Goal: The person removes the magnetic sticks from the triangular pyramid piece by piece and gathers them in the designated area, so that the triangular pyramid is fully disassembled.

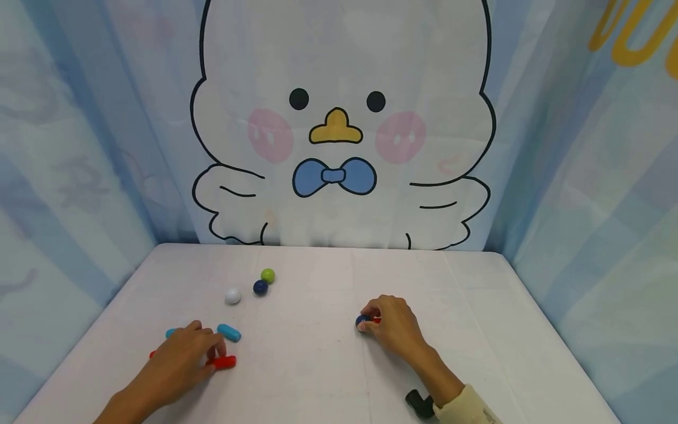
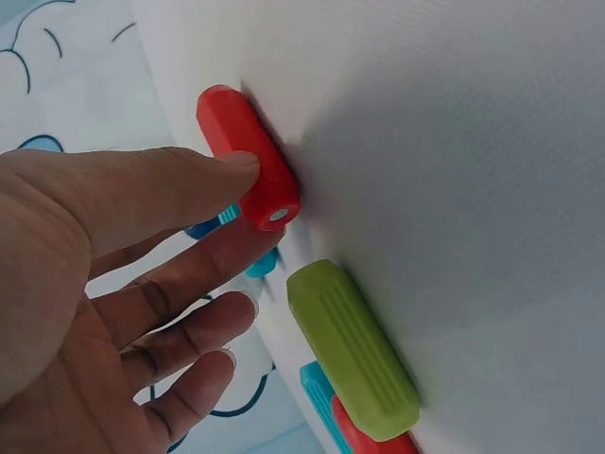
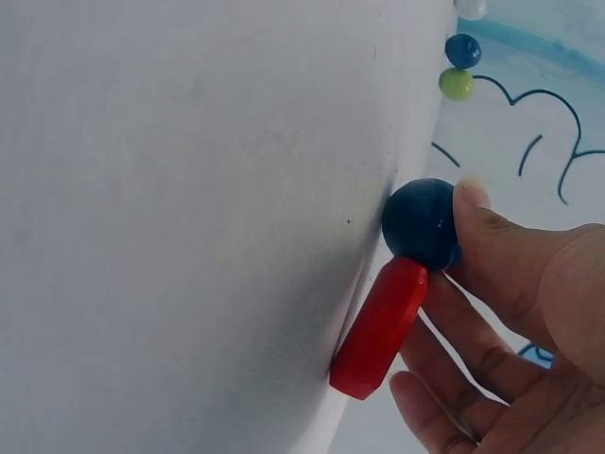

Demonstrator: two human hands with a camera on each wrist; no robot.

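My left hand (image 1: 180, 362) pinches a red toy rod (image 2: 236, 123) between thumb and index finger; its other fingers spread loosely. A small metal disc shows in the rod's near end. Close by that hand lie a light blue rod (image 1: 229, 333) and, in the left wrist view, a green ridged rod (image 2: 354, 350). Over on the right, thumb and fingers of my right hand (image 1: 394, 327) hold a dark blue ball (image 3: 416, 222) low at the table. Another red rod (image 3: 380, 326) meets the ball end-on and slants down to the tabletop.
Toward the back left of the white table (image 1: 318, 388) sit a white ball (image 1: 233, 295), a second dark blue ball (image 1: 260, 287) and a green ball (image 1: 268, 275). A black object (image 1: 419, 404) shows beside the right sleeve. Printed curtains (image 1: 339, 218) surround the table's back and sides.
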